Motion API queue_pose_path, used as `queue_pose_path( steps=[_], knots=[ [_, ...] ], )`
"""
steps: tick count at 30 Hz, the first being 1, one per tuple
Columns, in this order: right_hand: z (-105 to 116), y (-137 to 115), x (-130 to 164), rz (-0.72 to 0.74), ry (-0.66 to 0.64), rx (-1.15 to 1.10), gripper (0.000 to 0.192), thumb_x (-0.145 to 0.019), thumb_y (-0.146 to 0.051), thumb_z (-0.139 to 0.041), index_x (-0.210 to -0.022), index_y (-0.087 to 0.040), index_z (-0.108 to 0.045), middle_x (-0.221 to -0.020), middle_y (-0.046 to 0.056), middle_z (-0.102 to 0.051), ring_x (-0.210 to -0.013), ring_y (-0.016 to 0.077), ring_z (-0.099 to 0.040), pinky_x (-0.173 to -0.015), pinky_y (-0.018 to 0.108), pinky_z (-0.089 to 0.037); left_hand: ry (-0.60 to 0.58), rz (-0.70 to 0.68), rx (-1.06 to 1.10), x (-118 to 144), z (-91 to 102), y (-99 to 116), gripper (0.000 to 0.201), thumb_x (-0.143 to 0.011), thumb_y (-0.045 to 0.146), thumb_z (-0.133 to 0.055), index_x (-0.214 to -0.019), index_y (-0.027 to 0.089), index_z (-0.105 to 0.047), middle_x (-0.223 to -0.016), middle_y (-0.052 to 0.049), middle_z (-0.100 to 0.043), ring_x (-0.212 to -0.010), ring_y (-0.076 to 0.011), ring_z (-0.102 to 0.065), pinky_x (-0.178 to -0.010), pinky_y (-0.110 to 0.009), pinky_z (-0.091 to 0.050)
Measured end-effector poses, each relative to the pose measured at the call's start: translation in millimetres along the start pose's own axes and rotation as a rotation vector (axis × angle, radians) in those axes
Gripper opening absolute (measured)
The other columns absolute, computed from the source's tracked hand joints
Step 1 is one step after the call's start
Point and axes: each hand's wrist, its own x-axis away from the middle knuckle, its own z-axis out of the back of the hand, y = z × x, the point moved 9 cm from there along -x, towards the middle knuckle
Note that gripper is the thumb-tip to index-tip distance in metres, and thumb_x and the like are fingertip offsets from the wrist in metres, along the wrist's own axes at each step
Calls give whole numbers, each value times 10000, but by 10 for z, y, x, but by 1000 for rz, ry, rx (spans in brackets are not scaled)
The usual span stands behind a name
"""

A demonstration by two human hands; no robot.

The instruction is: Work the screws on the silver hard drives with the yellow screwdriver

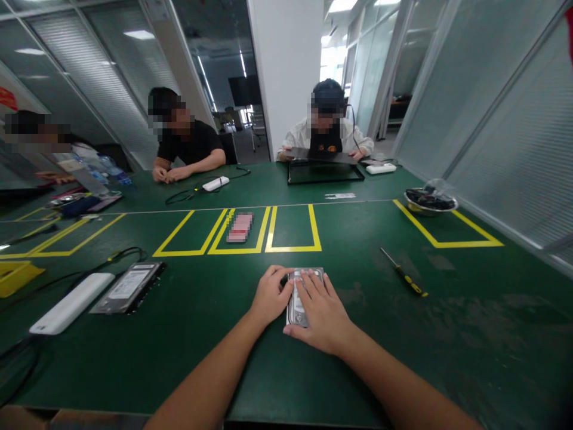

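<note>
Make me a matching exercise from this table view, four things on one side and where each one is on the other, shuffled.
Things:
1. hard drive
2. screwdriver
3. metal bowl
4. white power bank

Places:
A. far right, in a yellow outline
B. under both hands
C. near left, beside a second drive
D. loose on the mat, right of the hands

Pairs: 1-B, 2-D, 3-A, 4-C
</note>
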Motion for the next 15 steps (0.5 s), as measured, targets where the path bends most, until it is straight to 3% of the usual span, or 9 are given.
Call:
queue_pose_path(
  steps=[4,8,12,15],
  knots=[
    [-18,39,-7,-4,-14,9,1014,-738,-735,-592,-1479,-79,-374,-1554,210,-307,-1449,409,-220,-1177,612,-116,36,-51,-93,-48,149,12,339,-910,281,-500,-1219,198,-611,-1152,-82,-592,-836,-150,-624,-787,-292,-539],
    [-3,57,-8,0,-19,-14,1019,-746,-764,-560,-1488,-95,-361,-1561,202,-294,-1452,403,-218,-1177,613,-119,136,0,-222,-118,553,-167,469,-925,326,-467,-1364,163,-471,-1203,-108,-577,-867,-169,-628,-824,-321,-529],
    [-12,65,-10,4,-55,-10,1021,-771,-778,-508,-1495,-79,-340,-1568,209,-272,-1454,401,-211,-1173,617,-125,104,201,-646,-104,1150,-643,478,-927,426,-419,-1275,133,-567,-1214,-165,-597,-1097,-307,-563,-909,-432,-477],
    [-12,66,-14,5,-58,-4,1016,-777,-783,-491,-1494,-78,-344,-1566,211,-278,-1454,399,-211,-1175,613,-120,3,348,-998,26,1683,-1094,427,-911,381,-411,-1119,104,-660,-1117,-218,-629,-1057,-388,-533,-864,-501,-448]
  ],
)
